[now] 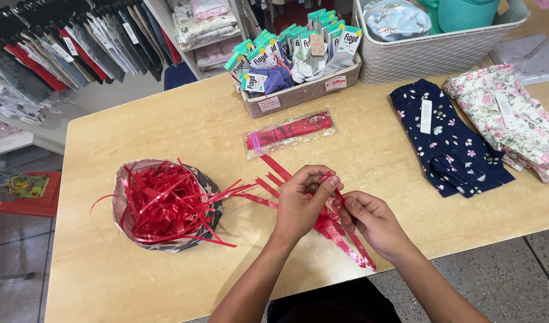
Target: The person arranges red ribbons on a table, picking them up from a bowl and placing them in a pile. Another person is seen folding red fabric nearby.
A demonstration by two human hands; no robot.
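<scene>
Fingers of both hands, left and right, pinched glossy red ribbon just above a pale wooden table. Beside them sat a bowl of curled red strips, with folded floral clothes, a woven basket and racks of hanging garments beyond.

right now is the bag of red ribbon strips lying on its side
No, the bag stands upright on the table, its open top full of red ribbon strips.
</scene>
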